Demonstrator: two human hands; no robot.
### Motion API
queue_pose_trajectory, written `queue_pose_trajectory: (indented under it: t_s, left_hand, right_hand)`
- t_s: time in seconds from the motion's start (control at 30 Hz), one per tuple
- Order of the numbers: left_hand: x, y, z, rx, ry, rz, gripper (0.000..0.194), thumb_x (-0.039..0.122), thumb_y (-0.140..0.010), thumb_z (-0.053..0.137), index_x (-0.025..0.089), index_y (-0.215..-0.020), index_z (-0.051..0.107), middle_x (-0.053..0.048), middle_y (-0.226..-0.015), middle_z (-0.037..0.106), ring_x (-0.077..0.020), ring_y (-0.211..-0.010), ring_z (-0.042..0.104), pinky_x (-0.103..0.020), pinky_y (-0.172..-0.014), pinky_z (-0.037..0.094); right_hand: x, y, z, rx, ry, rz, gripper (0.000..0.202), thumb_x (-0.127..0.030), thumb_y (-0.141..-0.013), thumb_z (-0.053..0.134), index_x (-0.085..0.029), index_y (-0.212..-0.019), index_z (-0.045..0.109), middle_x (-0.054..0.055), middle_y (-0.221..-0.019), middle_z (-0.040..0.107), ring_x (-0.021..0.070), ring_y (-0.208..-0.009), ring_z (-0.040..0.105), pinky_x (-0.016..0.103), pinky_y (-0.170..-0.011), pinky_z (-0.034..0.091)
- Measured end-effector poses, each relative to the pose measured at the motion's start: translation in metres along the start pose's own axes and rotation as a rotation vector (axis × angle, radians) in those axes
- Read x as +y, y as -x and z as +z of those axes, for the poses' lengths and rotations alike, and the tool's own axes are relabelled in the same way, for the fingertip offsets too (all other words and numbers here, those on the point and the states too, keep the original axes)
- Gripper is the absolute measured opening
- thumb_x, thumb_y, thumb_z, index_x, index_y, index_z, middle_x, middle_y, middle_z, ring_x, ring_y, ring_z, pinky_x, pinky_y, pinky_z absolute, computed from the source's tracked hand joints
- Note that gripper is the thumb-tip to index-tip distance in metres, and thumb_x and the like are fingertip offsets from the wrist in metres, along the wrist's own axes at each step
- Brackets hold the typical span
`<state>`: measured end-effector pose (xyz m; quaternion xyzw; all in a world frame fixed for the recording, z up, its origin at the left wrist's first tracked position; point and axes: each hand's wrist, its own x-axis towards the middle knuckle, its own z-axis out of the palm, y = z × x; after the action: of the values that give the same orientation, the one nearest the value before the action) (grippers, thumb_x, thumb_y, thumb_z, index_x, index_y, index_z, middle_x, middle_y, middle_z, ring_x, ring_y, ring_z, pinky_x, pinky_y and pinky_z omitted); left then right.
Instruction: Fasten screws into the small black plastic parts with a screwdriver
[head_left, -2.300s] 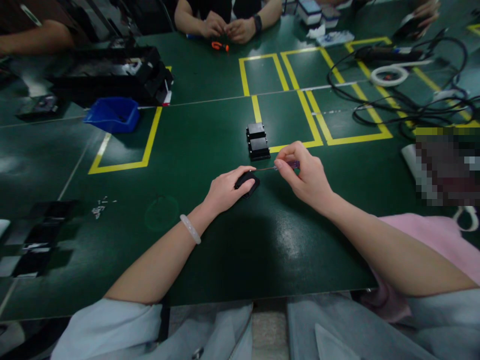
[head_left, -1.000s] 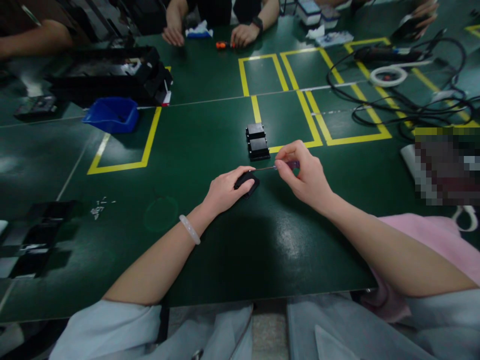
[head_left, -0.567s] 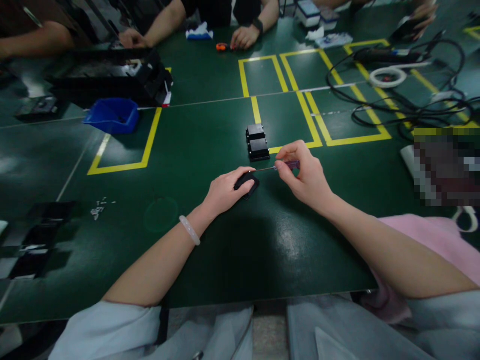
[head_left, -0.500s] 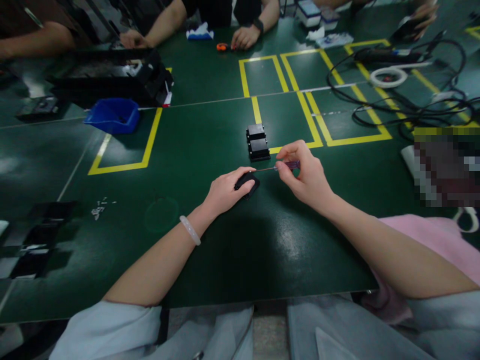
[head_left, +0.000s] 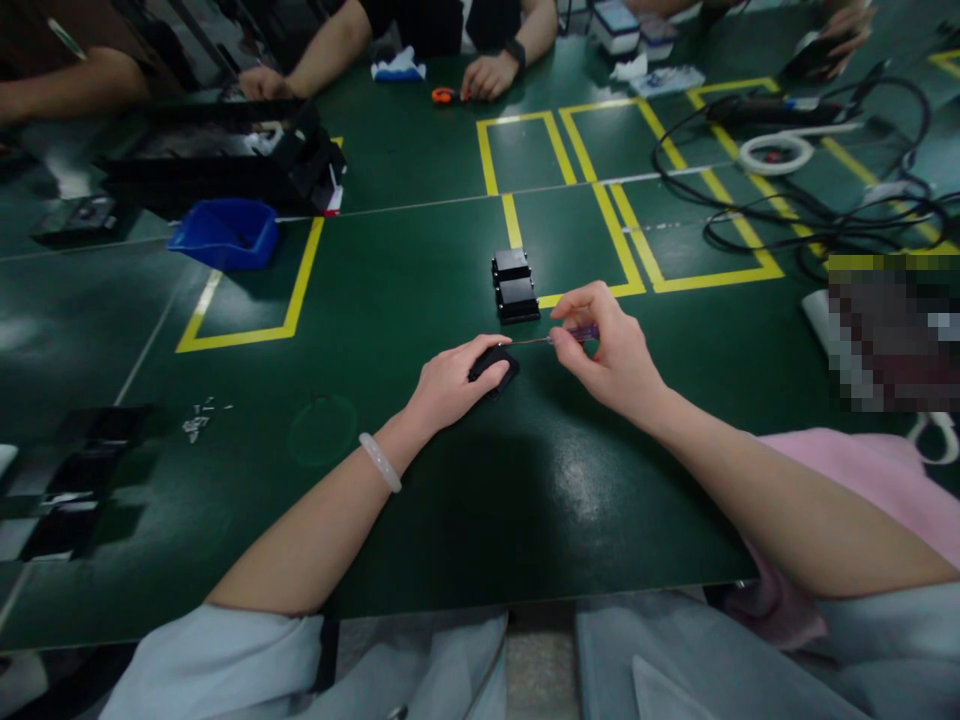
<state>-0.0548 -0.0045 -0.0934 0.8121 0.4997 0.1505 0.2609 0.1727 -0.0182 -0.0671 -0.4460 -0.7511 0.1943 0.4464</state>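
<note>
My left hand (head_left: 456,383) grips a small black block-shaped part (head_left: 504,372) against the green table, thumb on the near side and fingers over the far side. In my right hand (head_left: 604,345) is a screwdriver (head_left: 583,333) with a purplish see-through handle, held between thumb and fingers. Its thin shaft points left, and the tip reaches the far edge of the black part by my left fingertips. Whether the tip sits in a screw is too small to tell. Just beyond stand two similar black parts (head_left: 517,290), one behind the other, with small shiny screws along their sides.
Small screws (head_left: 196,420) lie scattered at left, beside more black parts (head_left: 75,490). A blue bin (head_left: 225,235) stands near a long black housing (head_left: 210,165). Black cables (head_left: 750,225) and a white tape roll (head_left: 776,153) lie at right. A co-worker's hand (head_left: 489,76) rests across the table.
Hardly anything differs. My right hand and the screwdriver have shifted very slightly; my left hand keeps its hold on the black part.
</note>
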Motion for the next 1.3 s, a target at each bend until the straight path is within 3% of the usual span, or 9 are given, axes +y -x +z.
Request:
queue_pose_trajectory:
  t_s: [0.13, 0.33, 0.57, 0.8, 0.9, 1.03, 1.3]
  left_hand:
    - [0.0013, 0.0002, -0.0008, -0.004, 0.001, 0.0, 0.046, 0.052, -0.098, 0.041, 0.029, -0.134, 0.059, -0.002, -0.125, 0.069, -0.0245, -0.105, 0.066, -0.034, -0.087, 0.048]
    - [0.001, 0.0004, -0.0008, -0.009, 0.01, -0.004, 0.046, 0.052, -0.098, 0.042, 0.029, -0.134, 0.059, -0.002, -0.129, 0.068, -0.0243, -0.108, 0.066, -0.034, -0.089, 0.048]
    - [0.0013, 0.0007, -0.0019, -0.011, 0.016, 0.008, 0.045, 0.05, -0.098, 0.041, 0.028, -0.133, 0.059, -0.001, -0.129, 0.068, -0.0243, -0.109, 0.066, -0.034, -0.089, 0.047]
    - [0.0013, 0.0004, -0.0014, -0.01, 0.006, 0.001, 0.045, 0.051, -0.098, 0.041, 0.029, -0.133, 0.059, -0.002, -0.126, 0.069, -0.0244, -0.106, 0.066, -0.034, -0.086, 0.047]
    - [0.0006, 0.0006, -0.0008, -0.006, -0.001, 0.001, 0.046, 0.052, -0.098, 0.04, 0.029, -0.134, 0.059, -0.002, -0.125, 0.069, -0.0245, -0.106, 0.066, -0.034, -0.086, 0.048]
    - [0.0009, 0.0007, -0.0011, -0.006, 0.006, 0.003, 0.046, 0.052, -0.098, 0.04, 0.029, -0.134, 0.059, -0.001, -0.127, 0.069, -0.0244, -0.106, 0.066, -0.034, -0.086, 0.048]
    - [0.0011, 0.0006, -0.0017, -0.013, 0.004, -0.001, 0.046, 0.052, -0.099, 0.041, 0.03, -0.134, 0.058, -0.001, -0.125, 0.069, -0.0247, -0.106, 0.066, -0.035, -0.086, 0.047]
  right_hand:
    - [0.0014, -0.0002, 0.0, -0.012, 0.0, -0.006, 0.008, -0.03, -0.094, 0.055, -0.024, -0.094, 0.051, -0.002, -0.079, 0.058, 0.0138, -0.07, 0.06, 0.028, -0.065, 0.045]
    - [0.0006, 0.0, 0.0008, 0.005, 0.016, -0.01, 0.014, -0.018, -0.087, 0.056, -0.024, -0.098, 0.051, -0.003, -0.077, 0.058, 0.0137, -0.068, 0.06, 0.028, -0.064, 0.046]
    - [0.0012, -0.0014, 0.0001, -0.02, 0.009, -0.046, 0.005, -0.027, -0.093, 0.055, -0.023, -0.091, 0.052, -0.002, -0.08, 0.061, 0.0134, -0.07, 0.061, 0.027, -0.066, 0.046]
    - [0.0013, 0.0002, 0.0002, -0.005, 0.014, -0.039, 0.012, -0.019, -0.088, 0.056, -0.023, -0.099, 0.052, -0.003, -0.079, 0.057, 0.0133, -0.069, 0.06, 0.027, -0.065, 0.046]
    - [0.0008, -0.0005, -0.0004, -0.015, 0.01, -0.055, 0.004, -0.023, -0.091, 0.055, -0.023, -0.094, 0.052, -0.003, -0.078, 0.058, 0.0129, -0.068, 0.059, 0.027, -0.065, 0.046]
    - [0.0011, -0.001, -0.0003, -0.013, 0.005, -0.051, 0.007, -0.029, -0.095, 0.054, -0.023, -0.091, 0.052, -0.002, -0.08, 0.06, 0.013, -0.069, 0.06, 0.027, -0.065, 0.046]
    - [-0.0004, -0.0004, -0.0003, -0.005, -0.002, -0.03, 0.013, -0.02, -0.089, 0.055, -0.024, -0.1, 0.051, -0.004, -0.075, 0.056, 0.0134, -0.067, 0.059, 0.028, -0.065, 0.046]
